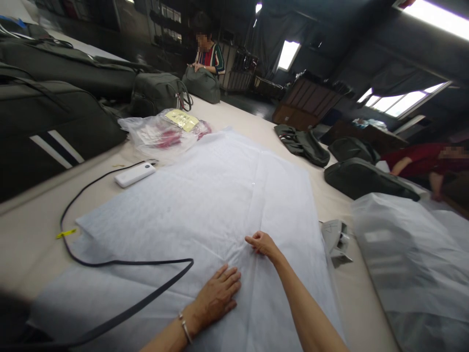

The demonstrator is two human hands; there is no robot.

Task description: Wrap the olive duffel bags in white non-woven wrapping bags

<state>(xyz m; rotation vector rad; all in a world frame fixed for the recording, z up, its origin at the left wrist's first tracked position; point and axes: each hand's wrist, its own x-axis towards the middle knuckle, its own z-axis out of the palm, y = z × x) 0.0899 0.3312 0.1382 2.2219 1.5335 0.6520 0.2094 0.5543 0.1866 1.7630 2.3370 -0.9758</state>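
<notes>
A large white sheet of thin cloth-like material (205, 210) lies spread over the table, with a lengthwise fold or seam and small shiny dots along it. My left hand (218, 296) rests flat on the sheet, fingers stretched out, a bracelet at the wrist. Just beyond it and to the right, my right hand (262, 244) pinches the sheet between thumb and fingers near the seam. Small creases run between the two hands. A black cable (146, 262) crosses the sheet's left side and reaches a white power bank (135, 174) at its left edge.
Dark green bags (47, 127) line the left side, near a clear plastic packet (164, 134) with a yellow label. A tape dispenser-like grey object (336, 239) and translucent plastic bags (410, 264) lie right. One person (210, 56) handles a bag (201, 84) at the far end; another (421, 159) works right.
</notes>
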